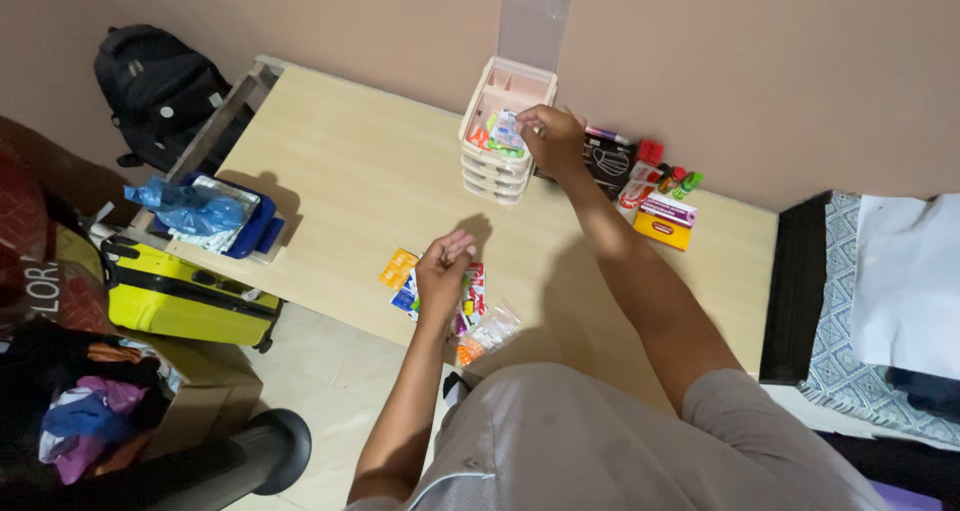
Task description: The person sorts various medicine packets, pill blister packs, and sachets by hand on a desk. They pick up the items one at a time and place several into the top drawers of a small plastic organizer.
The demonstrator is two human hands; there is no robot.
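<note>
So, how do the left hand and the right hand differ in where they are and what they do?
The left hand is closed loosely above the flat packets near the table's front edge; the right hand is stretched far forward to the open beige organizer box. The right hand pinches a small packet over the box; what the left hand holds cannot be told. Both are bare.

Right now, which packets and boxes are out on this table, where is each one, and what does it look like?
Small blue-and-white packet: in the right hand, over the tiered cream box.
Yellow box: far right, purple-and-white box on top.
Orange sachet: beside the left hand.
Clear bag: table's near edge.
</note>
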